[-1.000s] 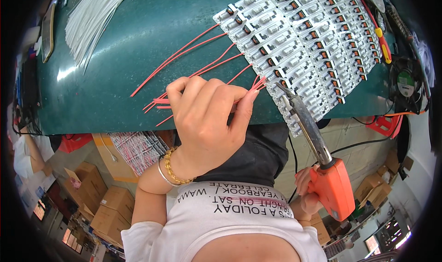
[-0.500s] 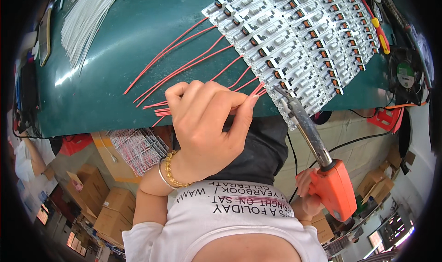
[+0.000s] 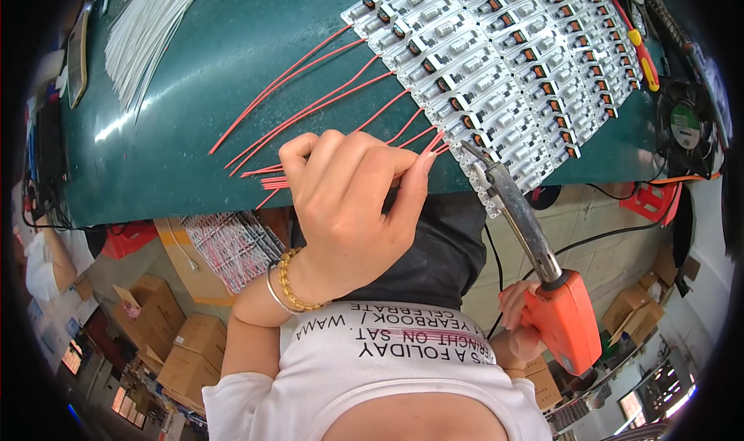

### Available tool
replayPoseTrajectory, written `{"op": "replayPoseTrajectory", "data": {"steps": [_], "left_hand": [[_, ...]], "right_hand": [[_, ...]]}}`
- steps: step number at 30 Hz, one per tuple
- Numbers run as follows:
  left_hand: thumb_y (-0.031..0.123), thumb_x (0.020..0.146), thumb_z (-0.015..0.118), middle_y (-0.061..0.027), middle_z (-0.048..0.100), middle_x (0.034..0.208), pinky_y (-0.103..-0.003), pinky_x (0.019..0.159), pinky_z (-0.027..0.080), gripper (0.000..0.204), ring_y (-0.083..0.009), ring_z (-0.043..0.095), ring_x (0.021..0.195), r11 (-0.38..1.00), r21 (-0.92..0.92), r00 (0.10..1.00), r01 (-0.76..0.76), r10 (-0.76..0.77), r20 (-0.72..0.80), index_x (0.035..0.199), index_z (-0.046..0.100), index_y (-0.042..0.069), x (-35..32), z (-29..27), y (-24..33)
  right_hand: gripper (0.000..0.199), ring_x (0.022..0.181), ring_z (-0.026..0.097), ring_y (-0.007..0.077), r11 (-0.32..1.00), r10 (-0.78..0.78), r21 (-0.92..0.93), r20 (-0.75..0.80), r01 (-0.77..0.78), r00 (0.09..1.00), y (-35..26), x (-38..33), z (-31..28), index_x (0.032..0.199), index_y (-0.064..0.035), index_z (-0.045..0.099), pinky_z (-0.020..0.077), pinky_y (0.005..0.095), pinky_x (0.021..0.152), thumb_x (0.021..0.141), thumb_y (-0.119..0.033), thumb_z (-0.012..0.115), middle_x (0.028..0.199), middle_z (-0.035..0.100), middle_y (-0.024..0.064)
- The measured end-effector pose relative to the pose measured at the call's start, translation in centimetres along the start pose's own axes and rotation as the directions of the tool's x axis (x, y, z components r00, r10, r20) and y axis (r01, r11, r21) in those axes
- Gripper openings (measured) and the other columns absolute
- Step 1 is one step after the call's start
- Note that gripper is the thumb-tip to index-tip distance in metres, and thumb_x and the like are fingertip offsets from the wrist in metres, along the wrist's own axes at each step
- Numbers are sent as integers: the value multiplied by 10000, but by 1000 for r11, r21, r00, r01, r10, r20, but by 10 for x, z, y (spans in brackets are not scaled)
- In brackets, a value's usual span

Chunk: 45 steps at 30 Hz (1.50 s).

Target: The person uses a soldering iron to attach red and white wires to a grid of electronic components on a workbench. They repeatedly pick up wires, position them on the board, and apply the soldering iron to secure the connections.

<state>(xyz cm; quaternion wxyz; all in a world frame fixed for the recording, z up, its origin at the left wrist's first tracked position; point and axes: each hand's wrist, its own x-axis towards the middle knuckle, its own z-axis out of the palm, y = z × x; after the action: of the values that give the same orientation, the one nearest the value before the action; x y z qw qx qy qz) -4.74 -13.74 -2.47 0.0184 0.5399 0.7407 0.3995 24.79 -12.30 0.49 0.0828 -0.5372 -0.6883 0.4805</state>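
The circuit-board panel [image 3: 504, 73] lies at the upper right of the frame, with red wires [image 3: 274, 184] running from its left edge toward the frame's centre. The step in hand is judged to be soldering these wires to the edge boards; the next move calls for a steady wire end under the tip. Left hand [image 3: 349, 193]: thumb and forefinger pinched together on wires near the edge. Right hand [image 3: 521, 321]: closed around the orange handle of a soldering iron [image 3: 536, 247], grip partly hidden; tip at the panel's lower-left edge, contact not determinable. Green tabletop [image 3: 194, 185] beneath; white strands [image 3: 147, 42] upper left.
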Motion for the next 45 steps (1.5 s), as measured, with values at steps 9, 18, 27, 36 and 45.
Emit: {"op": "replayPoseTrajectory", "data": {"steps": [9,18,27,36,45], "left_hand": [[29,763,757,8,584,681,-319,746,330,142,-161,512,621,1000,17,1000,-4,4,-2,755,629,89,1,1,1],[51,751,770,-2,592,711,-341,780,322,142,-190,505,696,1000,19,1000,-24,24,17,770,637,96,-4,2,8],[52,747,767,-3,579,704,-349,782,325,147,-192,500,697,997,57,999,-48,49,-7,768,629,99,-7,7,7],[112,727,778,13,535,694,-373,765,326,183,-205,493,705,996,71,997,-61,65,-52,717,596,119,-8,11,6],[115,724,783,10,532,690,-372,763,327,193,-205,493,699,996,74,997,-56,60,-53,710,591,120,-9,10,4]], "right_hand": [[839,539,510,238,992,-125,11,-135,127,983,1,1,14,641,-92,535,359,357,506,751,-899,330,620,515,27],[812,545,539,189,988,-57,129,-178,80,982,-1,-3,11,685,-37,594,388,309,504,719,-844,517,631,534,39],[787,548,556,199,999,-46,12,-193,49,980,18,-13,12,708,-43,625,405,311,506,738,-824,526,674,569,46],[661,535,568,227,989,-73,115,-189,96,979,17,-9,13,714,-47,642,434,321,515,676,-706,665,610,556,48],[573,529,555,213,995,-34,83,-200,52,979,24,-13,13,676,-64,604,417,308,510,681,-631,684,593,539,41]]}}
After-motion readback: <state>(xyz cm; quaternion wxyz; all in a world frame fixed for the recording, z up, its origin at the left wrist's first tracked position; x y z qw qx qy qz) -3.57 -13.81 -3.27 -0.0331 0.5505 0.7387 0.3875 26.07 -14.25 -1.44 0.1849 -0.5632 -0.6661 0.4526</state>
